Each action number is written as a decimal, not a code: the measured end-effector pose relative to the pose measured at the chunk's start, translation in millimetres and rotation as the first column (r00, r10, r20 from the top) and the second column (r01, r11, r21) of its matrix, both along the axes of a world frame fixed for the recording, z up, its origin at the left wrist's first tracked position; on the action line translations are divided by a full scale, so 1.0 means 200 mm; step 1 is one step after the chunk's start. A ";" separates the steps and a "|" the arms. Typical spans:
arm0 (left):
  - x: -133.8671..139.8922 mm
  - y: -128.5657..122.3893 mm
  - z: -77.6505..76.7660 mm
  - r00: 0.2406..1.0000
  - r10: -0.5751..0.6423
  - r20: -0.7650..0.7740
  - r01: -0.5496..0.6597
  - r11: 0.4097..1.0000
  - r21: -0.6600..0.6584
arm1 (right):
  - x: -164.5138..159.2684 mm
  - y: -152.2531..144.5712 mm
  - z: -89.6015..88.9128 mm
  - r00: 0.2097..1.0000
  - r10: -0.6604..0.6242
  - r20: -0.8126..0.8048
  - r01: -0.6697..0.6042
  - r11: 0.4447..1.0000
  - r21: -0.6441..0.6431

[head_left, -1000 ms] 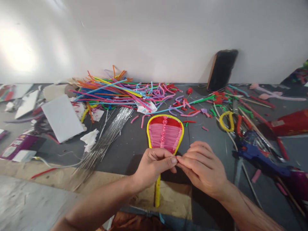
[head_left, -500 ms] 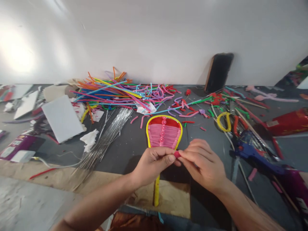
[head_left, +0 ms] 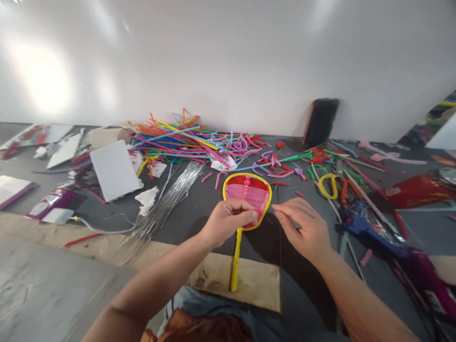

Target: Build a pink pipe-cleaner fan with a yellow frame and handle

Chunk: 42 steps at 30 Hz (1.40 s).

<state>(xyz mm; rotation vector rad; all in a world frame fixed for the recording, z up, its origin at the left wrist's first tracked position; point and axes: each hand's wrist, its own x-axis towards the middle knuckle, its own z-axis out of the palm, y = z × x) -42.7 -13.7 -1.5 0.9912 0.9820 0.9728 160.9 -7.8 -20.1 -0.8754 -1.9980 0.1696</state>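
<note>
A paddle-shaped fan (head_left: 235, 266) lies in front of me, with a yellow fuzzy rim and handle, pink and red rows inside, and pink beads down the middle. My left hand (head_left: 231, 219) is over its lower half and hides part of it. Thumb and forefinger there pinch a small dark-pink piece (head_left: 259, 214), mostly covered by the fingers. Just right of the fan, my right hand (head_left: 304, 228) has its fingertips drawn together, apart from the left hand. Whether anything tiny sits between those fingertips is too small to make out.
Colourful pipe cleaners (head_left: 178, 137) are heaped at the back, beside thin metal wires (head_left: 171, 199) and a white block (head_left: 114, 170). A phone (head_left: 321, 122) leans on the wall. To the right are a blue glue gun (head_left: 370, 225), yellow-handled scissors (head_left: 327, 186) and a red can (head_left: 416, 190).
My right hand has drawn away to the right from the dark-pink piece, which stays in my left fingers. Both hands sit slightly higher in view, and the camera view has shifted.
</note>
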 end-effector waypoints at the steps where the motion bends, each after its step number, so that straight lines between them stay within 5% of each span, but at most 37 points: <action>1: -0.02 0.01 0.02 0.999 0.045 -0.006 -0.044 0.999 0.031 | 0.00 0.00 0.00 1.000 -0.009 0.003 0.009 1.000 0.006; 4: -0.10 0.03 0.07 0.983 0.170 -0.071 -0.158 0.976 0.147 | 0.01 0.01 -0.02 1.000 -0.025 0.010 0.025 1.000 0.014; 10: -0.22 -0.03 0.07 0.940 0.076 -0.333 -0.031 0.990 0.138 | 0.00 0.00 0.00 1.000 0.000 0.010 0.000 0.997 -0.075; 15: -0.15 -0.12 0.03 0.993 -0.012 -0.117 0.017 0.999 0.044 | -0.09 -0.07 0.08 0.991 0.115 0.068 -0.093 0.957 -0.275; 18: -0.09 -0.18 0.02 0.998 -0.064 0.010 0.064 0.998 0.021 | -0.16 -0.15 0.13 0.975 0.199 0.100 -0.167 0.950 -0.263; 25: -0.04 -0.29 0.00 0.984 -0.046 0.172 0.061 0.994 -0.087 | -0.21 -0.28 0.16 0.992 0.119 0.041 -0.109 0.975 -0.194; 34: -0.07 -0.35 -0.04 0.989 -0.077 0.123 0.083 0.995 -0.049 | -0.25 -0.34 0.13 0.991 0.121 0.061 -0.119 0.992 -0.044; 42: -0.10 -0.31 -0.04 0.982 -0.160 0.095 0.165 0.986 -0.038 | -0.24 -0.35 0.06 0.999 0.029 -0.028 -0.032 0.990 -0.139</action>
